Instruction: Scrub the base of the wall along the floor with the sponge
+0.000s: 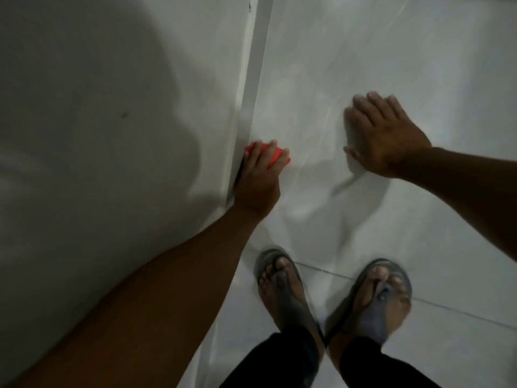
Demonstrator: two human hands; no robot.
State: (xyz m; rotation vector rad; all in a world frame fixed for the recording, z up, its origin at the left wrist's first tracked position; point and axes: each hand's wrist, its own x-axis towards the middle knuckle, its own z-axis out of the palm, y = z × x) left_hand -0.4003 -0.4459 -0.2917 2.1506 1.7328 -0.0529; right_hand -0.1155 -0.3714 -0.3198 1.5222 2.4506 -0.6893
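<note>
A red sponge (275,155) is pressed against the base of the wall (251,88), a pale strip where the white wall (112,107) meets the floor. My left hand (258,180) is shut on the sponge, fingers draped over its top, so only its far end shows. My right hand (384,135) lies flat on the floor to the right, fingers spread, holding nothing.
Glossy white floor tiles (391,51) stretch ahead and to the right, with a grout line (447,303) crossing near my feet. My two feet in grey sandals (282,287) (383,298) stand at the bottom, close to the wall.
</note>
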